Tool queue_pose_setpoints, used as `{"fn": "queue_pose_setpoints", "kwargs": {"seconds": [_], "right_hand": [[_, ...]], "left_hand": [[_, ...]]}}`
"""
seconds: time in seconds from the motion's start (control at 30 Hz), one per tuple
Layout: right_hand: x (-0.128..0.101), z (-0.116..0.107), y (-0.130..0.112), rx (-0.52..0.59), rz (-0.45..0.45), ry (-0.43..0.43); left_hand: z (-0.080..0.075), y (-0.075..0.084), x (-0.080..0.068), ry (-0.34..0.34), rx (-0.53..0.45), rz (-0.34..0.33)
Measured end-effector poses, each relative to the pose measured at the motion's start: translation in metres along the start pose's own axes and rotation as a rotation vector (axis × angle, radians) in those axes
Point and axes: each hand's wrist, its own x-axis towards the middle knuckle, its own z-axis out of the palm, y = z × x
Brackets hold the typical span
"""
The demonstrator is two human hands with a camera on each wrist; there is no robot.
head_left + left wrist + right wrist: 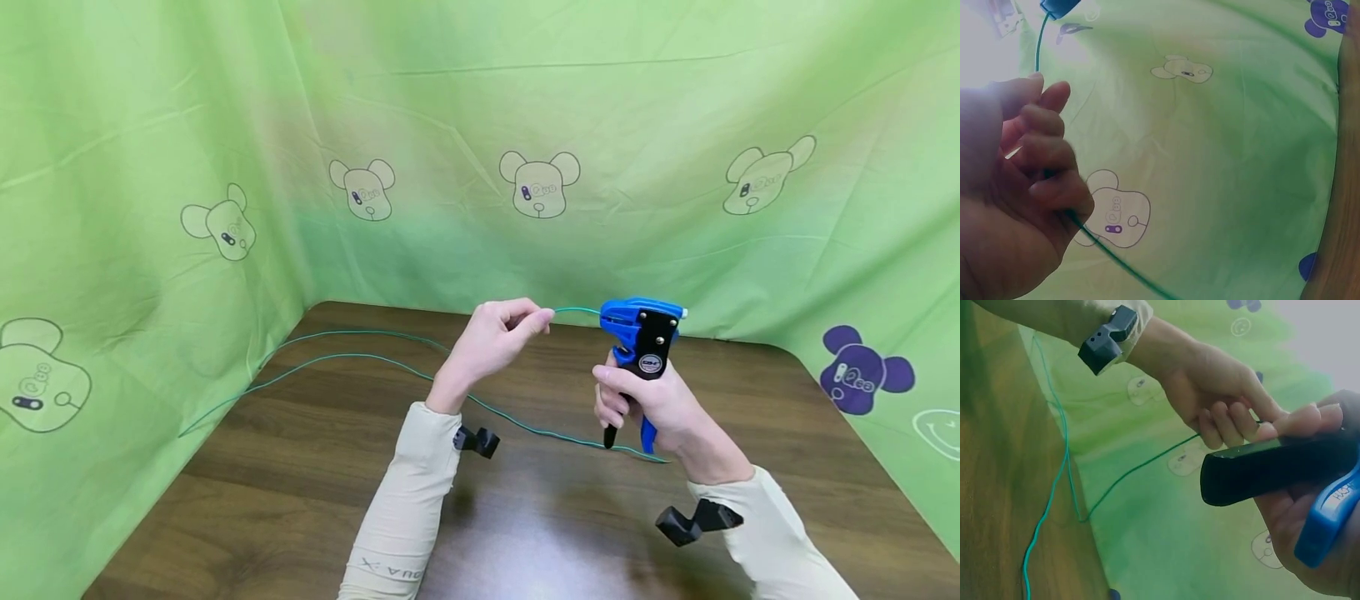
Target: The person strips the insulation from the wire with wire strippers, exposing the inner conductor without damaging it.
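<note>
Closest to me, the person's two pale sleeves are reaching out over the dark wooden table (300,500), each wrist carrying a small black camera mount. The right hand (660,404) is grasping the wire stripper (641,350) by its black and blue handles, fingers wrapped round them, holding the tool upright so its blue head faces left toward the other hand. Just beyond, the left hand (495,337) is pinching the green wire (360,358) near its end between thumb and curled fingers, holding that end level so it is meeting the stripper's head. Behind the hands, the rest of the wire is trailing in long loops across the table toward the left edge. Farthest back, a green cloth (480,125) printed with cartoon bears is hanging round the table.
</note>
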Motion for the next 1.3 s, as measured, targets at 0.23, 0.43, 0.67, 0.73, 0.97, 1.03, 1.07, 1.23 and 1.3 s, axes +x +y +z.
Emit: {"fn": "queue_pose_setpoints", "kwargs": {"seconds": [0.23,0.43,0.67,0.73,0.97,1.03,1.07,1.23,1.3], "right_hand": [[0.002,-0.004,0.003,0.170,-0.067,-0.090],[0.002,-0.013,0.000,0.224,-0.088,-0.116],[0.003,-0.011,-0.003,0.171,-0.085,-0.120],[0.003,-0.011,-0.004,0.165,-0.089,-0.129],[0.001,-0.010,-0.005,0.156,-0.073,-0.140],[0.001,-0.010,-0.006,0.150,-0.068,-0.140],[0.001,-0.010,-0.007,0.146,-0.065,-0.140],[0.000,-0.010,-0.009,0.133,-0.056,-0.147],[0.000,-0.010,-0.010,0.131,-0.052,-0.151]], "left_hand": [[0.003,0.000,-0.002,-0.042,-0.054,-0.023],[0.008,-0.001,-0.001,-0.080,-0.042,-0.020],[0.007,-0.001,0.000,-0.047,-0.052,-0.004],[0.007,-0.001,0.000,-0.051,-0.061,-0.003],[0.007,-0.001,-0.001,-0.054,-0.066,-0.003],[0.007,-0.001,-0.001,-0.053,-0.066,-0.003],[0.007,-0.001,-0.001,-0.052,-0.062,-0.001],[0.006,-0.001,-0.001,-0.050,-0.056,0.000],[0.005,-0.001,-0.001,-0.050,-0.066,-0.001]]}}
